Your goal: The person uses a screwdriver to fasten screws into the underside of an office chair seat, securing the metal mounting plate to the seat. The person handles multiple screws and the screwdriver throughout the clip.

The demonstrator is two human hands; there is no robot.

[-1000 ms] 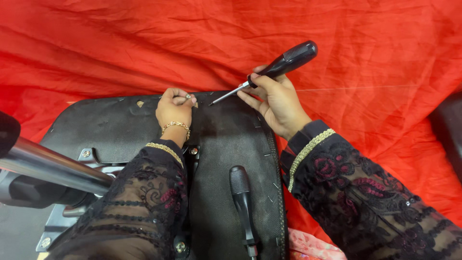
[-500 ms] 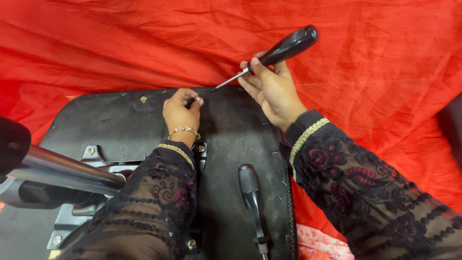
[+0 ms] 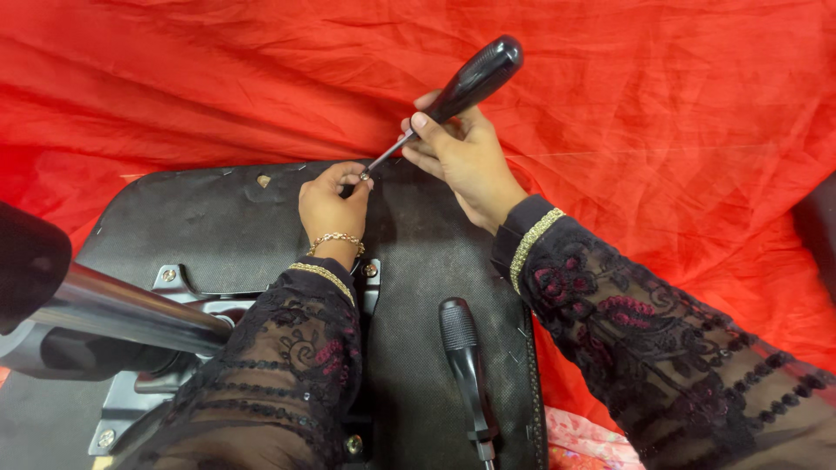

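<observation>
The right hand (image 3: 466,161) holds a black-handled screwdriver (image 3: 457,91), grip closed around its handle, tip angled down to a small screw (image 3: 365,175) pinched in the left hand (image 3: 331,209). Both hover over the upturned black chair seat base (image 3: 218,226), lying on red cloth (image 3: 653,104).

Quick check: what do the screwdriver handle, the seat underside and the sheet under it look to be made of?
Screwdriver handle: glossy black, probably hard plastic, with a highlight along it. Seat underside: matte black, finely textured, maybe fabric-covered board. Red sheet: thin creased cloth or plastic; hard to tell which.
</observation>
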